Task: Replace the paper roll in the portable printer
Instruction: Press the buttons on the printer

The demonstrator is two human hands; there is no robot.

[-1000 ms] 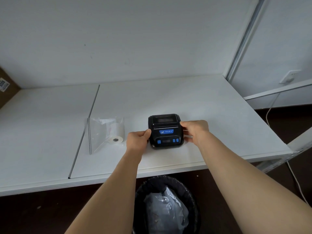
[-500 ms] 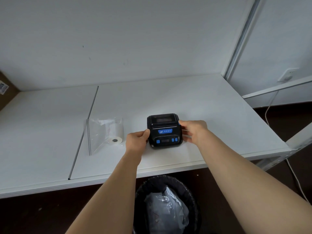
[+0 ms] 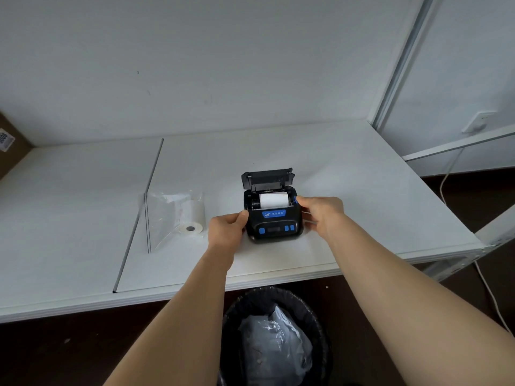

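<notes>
A black lined bin (image 3: 320, 316) sits below the white table (image 3: 362, 190); a cardboard box (image 3: 11, 146) at left.

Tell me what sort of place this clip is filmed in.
Probably a stockroom or back-office work area, not a home. A bare white shelf board on a metal rack frame serves as the bench, a cardboard box with a label sits at the left edge, and a lined bin stands underneath.

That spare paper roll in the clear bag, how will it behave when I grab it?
The spare paper roll is a cylinder lying on its side on the table, so it may roll if nudged. Its clear bag looks loose and glossy, probably slippery and floppy. It is small, with a narrow core, so likely light.
</notes>
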